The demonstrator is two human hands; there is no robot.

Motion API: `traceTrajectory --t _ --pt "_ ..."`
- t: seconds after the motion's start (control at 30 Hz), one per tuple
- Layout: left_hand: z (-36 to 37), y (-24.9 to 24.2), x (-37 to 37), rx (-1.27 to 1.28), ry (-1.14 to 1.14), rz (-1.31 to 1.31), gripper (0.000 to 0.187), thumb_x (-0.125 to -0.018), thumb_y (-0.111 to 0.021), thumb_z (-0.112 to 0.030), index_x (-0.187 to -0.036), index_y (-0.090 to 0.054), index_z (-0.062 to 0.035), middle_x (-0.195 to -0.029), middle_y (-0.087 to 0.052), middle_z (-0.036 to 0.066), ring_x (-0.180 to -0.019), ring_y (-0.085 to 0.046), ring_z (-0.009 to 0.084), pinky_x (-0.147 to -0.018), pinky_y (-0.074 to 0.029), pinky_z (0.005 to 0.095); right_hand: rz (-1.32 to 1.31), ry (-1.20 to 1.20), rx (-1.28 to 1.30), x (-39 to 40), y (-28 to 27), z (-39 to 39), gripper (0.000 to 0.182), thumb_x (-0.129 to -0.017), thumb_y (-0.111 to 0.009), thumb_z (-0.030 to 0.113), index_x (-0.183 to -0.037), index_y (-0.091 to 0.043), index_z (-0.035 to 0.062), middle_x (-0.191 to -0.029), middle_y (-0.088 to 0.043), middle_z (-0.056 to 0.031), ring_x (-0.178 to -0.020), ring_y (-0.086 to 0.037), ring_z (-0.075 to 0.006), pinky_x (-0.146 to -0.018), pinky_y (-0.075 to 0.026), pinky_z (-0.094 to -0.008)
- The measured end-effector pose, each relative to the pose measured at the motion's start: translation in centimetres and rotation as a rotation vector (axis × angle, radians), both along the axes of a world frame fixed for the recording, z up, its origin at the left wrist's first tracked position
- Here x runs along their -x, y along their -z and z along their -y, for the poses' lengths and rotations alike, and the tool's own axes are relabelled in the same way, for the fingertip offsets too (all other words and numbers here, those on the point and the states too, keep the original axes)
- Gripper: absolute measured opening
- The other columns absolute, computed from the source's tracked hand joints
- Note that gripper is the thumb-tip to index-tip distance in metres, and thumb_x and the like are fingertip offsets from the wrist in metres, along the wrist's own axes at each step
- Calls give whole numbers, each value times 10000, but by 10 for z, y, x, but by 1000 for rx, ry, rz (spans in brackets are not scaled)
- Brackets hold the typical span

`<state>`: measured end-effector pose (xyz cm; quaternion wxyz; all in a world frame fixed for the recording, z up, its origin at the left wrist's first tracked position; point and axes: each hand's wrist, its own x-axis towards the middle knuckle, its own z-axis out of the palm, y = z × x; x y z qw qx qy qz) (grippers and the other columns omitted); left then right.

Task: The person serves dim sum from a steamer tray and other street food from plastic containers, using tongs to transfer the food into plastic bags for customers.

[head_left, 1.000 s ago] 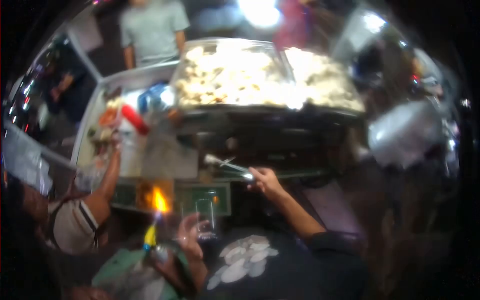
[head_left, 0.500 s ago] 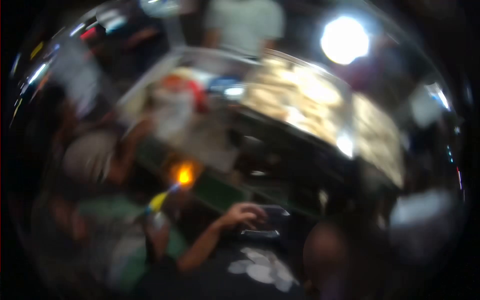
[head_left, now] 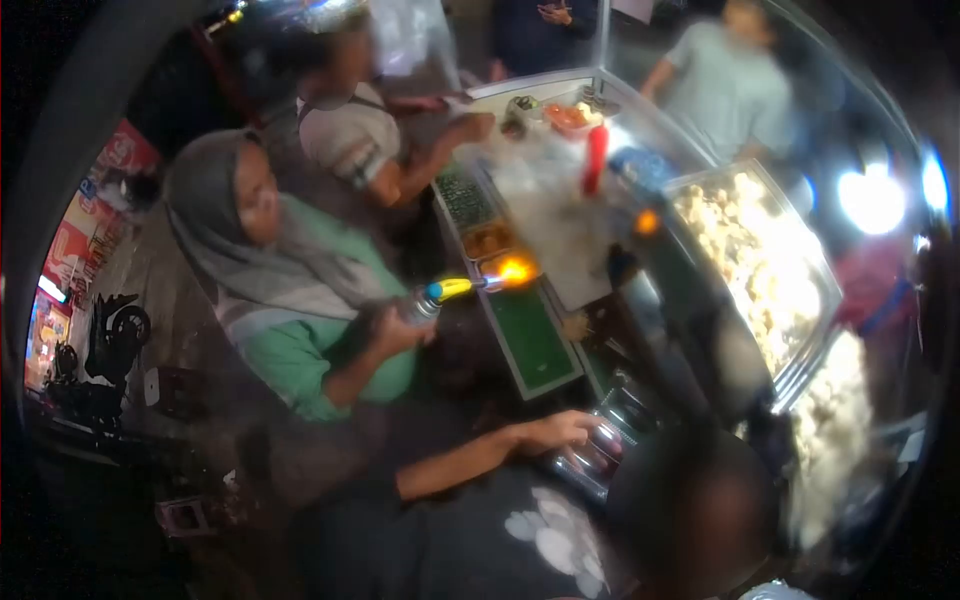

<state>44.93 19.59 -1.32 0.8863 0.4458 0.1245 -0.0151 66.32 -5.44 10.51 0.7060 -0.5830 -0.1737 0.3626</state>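
My left hand (head_left: pixel 562 430) reaches in from the lower left, its fingers bent over the edge of a clear plastic container (head_left: pixel 580 482). A clear panel (head_left: pixel 628 405) stands up just beyond it and looks like the raised lid. Something dark and reddish shows through the plastic, too blurred to name. My right hand does not show. Ahead and to the left, a co-worker's hand (head_left: pixel 397 332) holds a blowtorch (head_left: pixel 450 290) with a yellow head, its orange flame pointing at the counter trays.
A green tray (head_left: pixel 540 345) lies along the counter's near side. A red bottle (head_left: pixel 596 160) stands farther back. A glass case (head_left: pixel 740 270) of pale food glows on the right. A blurred head (head_left: pixel 690 510) is close on my right; several people stand around.
The view has swung and sharpened. My left hand stays at the plastic container, which now shows lower and farther right. The blowtorch, still burning, appears higher and farther right.
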Motion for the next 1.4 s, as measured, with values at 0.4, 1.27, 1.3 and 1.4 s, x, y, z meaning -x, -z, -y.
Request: traceTrajectory --t 0.4,1.27,1.3,1.4 --pt "15 -18 -46 -90 298 64 516 -875 -421 -72 -1385 -494 -52 -1355 -575 122 -1199 -595 247 -849 -586 358 232 323 -137 -121 9 88 451 -998 -512 325 -1343 -482 35 -1038 -545 -62 -824 -499 -132 -693 -409 -280" --pt "-51 -177 -126 -124 -60 279 621 -915 -500 -388 -1353 -465 51 -1264 -573 265 -1119 -623 358 -787 -601 456 1585 755 1689 -238 -55 97 218 -896 -509 128 -978 -711 123 -986 -675 -100 -998 -639 -342 -862 -473 -505" --pt "-46 -179 -136 -152 -135 310 587 -940 -482 -369 -1351 -466 49 -1289 -558 256 -1156 -601 356 -801 -600 455 1583 746 1680 -241 -58 98 209 -887 -526 129 -974 -716 124 -998 -679 -99 -980 -646 -345 -852 -481 -504" --pt "-29 -196 -169 -250 -279 340 522 -982 -437 -307 -1363 -453 50 -1324 -541 239 -1214 -564 343 -862 -584 462 1406 881 1480 -231 -75 103 183 -855 -591 120 -960 -739 99 -955 -716 -127 -903 -680 -345 -824 -516 -465"
